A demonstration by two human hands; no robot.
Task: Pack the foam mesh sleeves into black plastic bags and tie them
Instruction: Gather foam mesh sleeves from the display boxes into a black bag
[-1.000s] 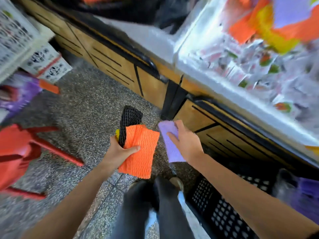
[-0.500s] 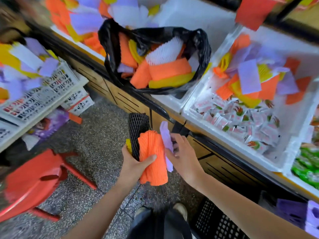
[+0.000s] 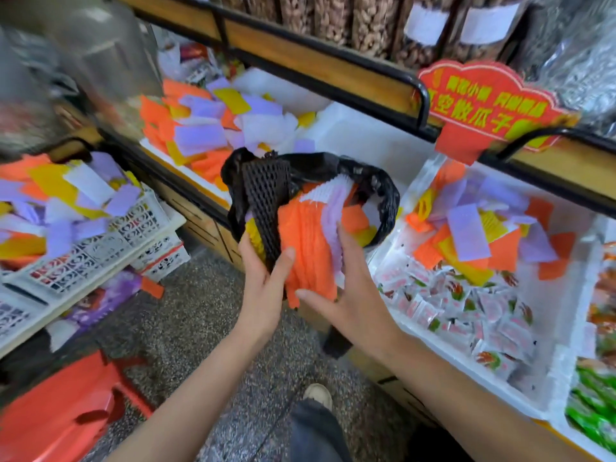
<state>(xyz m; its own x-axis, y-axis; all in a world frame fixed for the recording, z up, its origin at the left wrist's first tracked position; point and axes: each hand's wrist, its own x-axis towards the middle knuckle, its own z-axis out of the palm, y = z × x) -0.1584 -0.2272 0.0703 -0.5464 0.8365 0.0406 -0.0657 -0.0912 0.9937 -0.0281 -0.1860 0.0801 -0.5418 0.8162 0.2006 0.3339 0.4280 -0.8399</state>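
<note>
Between the left hand [image 3: 263, 295] and the right hand [image 3: 350, 295], the foam mesh sleeves [image 3: 306, 248] are seen as soft matt foam, ribbed or netted. Behind them, the black bag [image 3: 386, 191] is made of thin, glossy, crinkled plastic. Left of the hands, a crate [image 3: 100, 248] is moulded in perforated plastic. Below, the floor [image 3: 200, 328] is laid in speckled stone. Above, a shelf [image 3: 316, 61] is faced in wood.

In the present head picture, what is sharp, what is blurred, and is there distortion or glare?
Head view: the left hand, the right hand and the bundle of sleeves are fairly sharp; head view, upper left corner: smeared by motion blur; head view: the shelf rail curves from the wide lens; light is soft, no hard shadows, and the white foam box looks washed out.
</note>
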